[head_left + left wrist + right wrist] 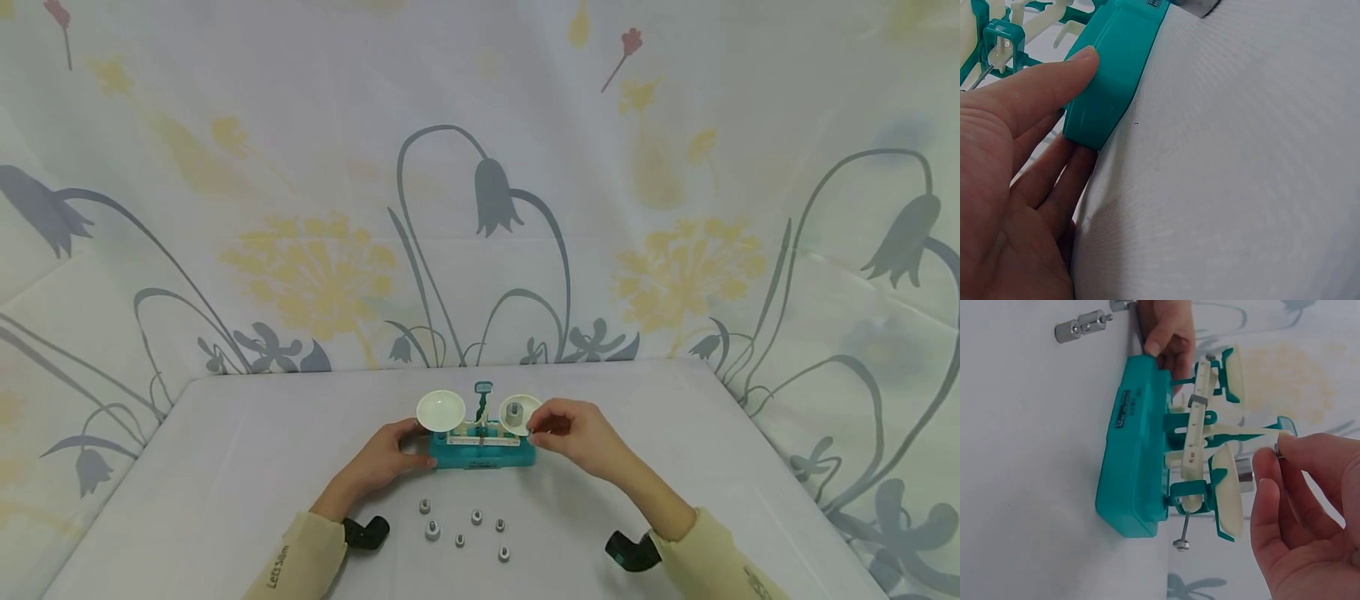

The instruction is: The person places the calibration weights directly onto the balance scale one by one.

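Flowered fabric backs the white table. The left hand grips a teal balance; the right hand pinches a metal piece.

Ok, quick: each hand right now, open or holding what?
Left hand: closed, holding the end of the teal balance base.
Right hand: closed, pinching a small metal piece, mostly hidden.

Cloth-screened workspace; flowered hangings around white tabletop
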{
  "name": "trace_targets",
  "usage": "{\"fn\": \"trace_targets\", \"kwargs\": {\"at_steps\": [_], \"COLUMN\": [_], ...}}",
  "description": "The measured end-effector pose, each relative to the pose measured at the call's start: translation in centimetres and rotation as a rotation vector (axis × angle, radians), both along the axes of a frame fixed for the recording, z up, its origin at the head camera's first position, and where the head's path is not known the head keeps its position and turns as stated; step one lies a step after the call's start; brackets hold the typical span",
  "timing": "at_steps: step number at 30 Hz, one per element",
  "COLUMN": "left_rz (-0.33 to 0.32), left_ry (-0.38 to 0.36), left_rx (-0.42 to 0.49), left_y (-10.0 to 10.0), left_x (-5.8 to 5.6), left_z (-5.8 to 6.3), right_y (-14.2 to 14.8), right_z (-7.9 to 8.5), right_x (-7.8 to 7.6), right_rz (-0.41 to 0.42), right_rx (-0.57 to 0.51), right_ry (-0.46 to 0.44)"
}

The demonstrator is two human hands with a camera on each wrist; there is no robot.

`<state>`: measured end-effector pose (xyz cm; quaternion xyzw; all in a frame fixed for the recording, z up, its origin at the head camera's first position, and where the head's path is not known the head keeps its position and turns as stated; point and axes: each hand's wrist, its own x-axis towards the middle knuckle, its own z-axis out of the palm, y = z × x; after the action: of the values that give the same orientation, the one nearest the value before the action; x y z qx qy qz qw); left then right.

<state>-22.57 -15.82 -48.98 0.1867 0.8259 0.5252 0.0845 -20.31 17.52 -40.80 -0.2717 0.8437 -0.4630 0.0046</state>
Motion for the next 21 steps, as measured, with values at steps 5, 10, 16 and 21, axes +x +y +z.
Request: {"fn": "trace_targets", "kwargs": {"at_steps": [5,10,16,21], "left_rz": [-0.003,-0.002,0.002,-0.008], "left_ry": [0.001,0.011,0.018,0.027], "left_rx": [-0.010,-0.013,-0.013,-0.010], "left_y": [0.0,0.0,0.4,0.6], "left_x": [-0.1,0.0,0.9,1.9], "left_z": [-0.1,-0.2,1.3,3.0], "right_y": [-0.1,-0.3,-0.4,-0.4], "right_z": [0.1,0.2,0.3,0.2], "right_x": [-0.4,-0.9,-1.7,-2.3], "right_rz": [-0.004,-0.001,0.007,0.008], "right_rx": [0.007,0.021,0.041,0.045], "right_ry": [0.008,0.008,0.025,0.038]}}
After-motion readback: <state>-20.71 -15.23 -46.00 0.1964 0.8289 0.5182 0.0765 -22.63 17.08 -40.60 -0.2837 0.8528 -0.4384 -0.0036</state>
